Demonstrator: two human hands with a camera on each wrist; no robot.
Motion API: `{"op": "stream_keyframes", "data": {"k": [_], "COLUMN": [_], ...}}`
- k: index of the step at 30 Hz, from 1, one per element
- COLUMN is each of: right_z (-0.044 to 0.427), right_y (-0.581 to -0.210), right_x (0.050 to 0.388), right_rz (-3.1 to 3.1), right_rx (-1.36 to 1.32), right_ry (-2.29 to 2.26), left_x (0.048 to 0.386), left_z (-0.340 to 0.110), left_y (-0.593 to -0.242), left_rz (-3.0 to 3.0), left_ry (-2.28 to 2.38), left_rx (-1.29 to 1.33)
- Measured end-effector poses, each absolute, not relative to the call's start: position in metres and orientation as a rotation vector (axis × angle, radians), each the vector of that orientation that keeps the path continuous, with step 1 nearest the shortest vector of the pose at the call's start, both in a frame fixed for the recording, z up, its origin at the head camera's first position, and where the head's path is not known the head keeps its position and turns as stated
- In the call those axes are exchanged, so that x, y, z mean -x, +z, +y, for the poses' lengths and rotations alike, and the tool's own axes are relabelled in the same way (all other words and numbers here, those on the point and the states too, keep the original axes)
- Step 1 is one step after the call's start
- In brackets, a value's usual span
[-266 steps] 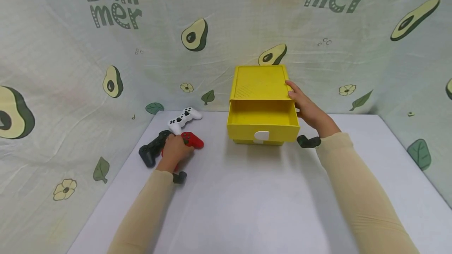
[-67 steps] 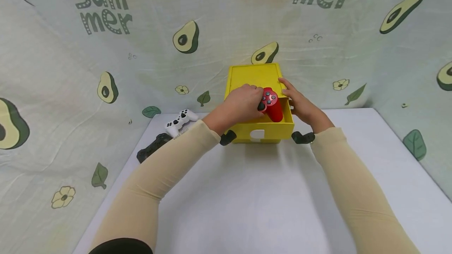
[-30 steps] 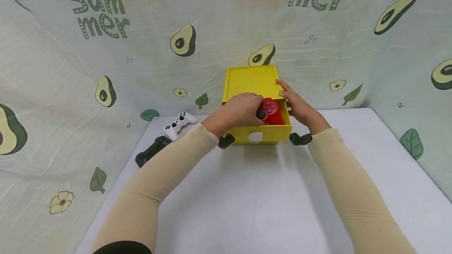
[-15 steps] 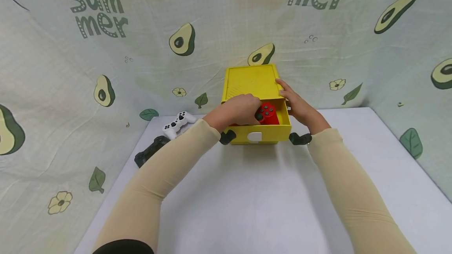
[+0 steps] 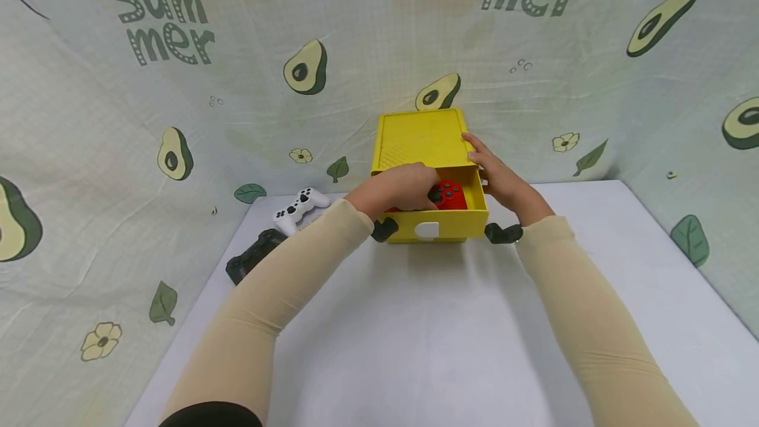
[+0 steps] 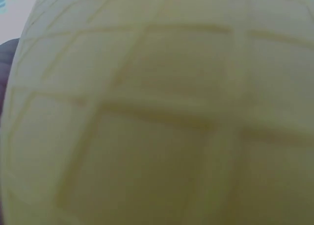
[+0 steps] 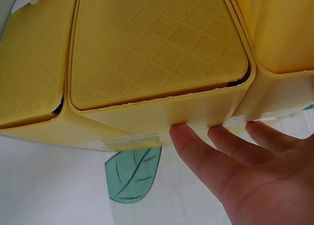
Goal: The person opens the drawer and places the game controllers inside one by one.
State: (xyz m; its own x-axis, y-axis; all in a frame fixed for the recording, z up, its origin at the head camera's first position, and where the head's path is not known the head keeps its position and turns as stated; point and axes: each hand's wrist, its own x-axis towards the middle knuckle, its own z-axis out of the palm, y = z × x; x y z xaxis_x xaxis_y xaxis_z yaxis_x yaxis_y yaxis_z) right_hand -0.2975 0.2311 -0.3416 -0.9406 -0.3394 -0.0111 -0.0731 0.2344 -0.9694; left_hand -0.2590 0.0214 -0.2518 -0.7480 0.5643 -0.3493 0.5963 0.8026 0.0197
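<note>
In the head view a yellow drawer box [image 5: 422,140] stands at the back of the table with its upper drawer [image 5: 456,221] pulled out. My left hand [image 5: 404,186] reaches into that drawer, gripping a red game controller [image 5: 453,198] that lies low between the drawer walls; its fingertips are hidden. My right hand [image 5: 504,176] rests against the box's right side, fingers extended. In the right wrist view the fingertips of the right hand [image 7: 260,161] touch the yellow side wall [image 7: 171,114]. Yellow ribbed plastic [image 6: 162,117] fills the left wrist view.
A white controller [image 5: 299,209] and a black controller [image 5: 255,256] lie at the table's left back, the black one partly behind the left sleeve. A patterned cloth [image 5: 350,12] hangs behind the white table [image 5: 439,341].
The left hand has carried the red controller from the left group to the box and lowered it into the drawer. The right hand has stayed at the box's side.
</note>
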Motion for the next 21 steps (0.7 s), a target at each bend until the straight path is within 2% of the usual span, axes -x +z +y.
{"op": "stream_keyframes", "data": {"k": [12, 21], "right_z": [0.229, 0.23], "right_y": [-0.34, -0.338], "right_x": [0.296, 0.296], "right_rz": [2.319, 2.331], "right_rx": [0.368, 0.357], "right_ry": [-1.75, -1.731], "left_x": [0.264, 0.255], "left_z": [0.006, -0.015], "left_y": [-0.248, -0.244], "left_rz": [2.668, 2.707], "left_ry": [0.065, 0.241], "left_rx": [-0.922, -0.887]}}
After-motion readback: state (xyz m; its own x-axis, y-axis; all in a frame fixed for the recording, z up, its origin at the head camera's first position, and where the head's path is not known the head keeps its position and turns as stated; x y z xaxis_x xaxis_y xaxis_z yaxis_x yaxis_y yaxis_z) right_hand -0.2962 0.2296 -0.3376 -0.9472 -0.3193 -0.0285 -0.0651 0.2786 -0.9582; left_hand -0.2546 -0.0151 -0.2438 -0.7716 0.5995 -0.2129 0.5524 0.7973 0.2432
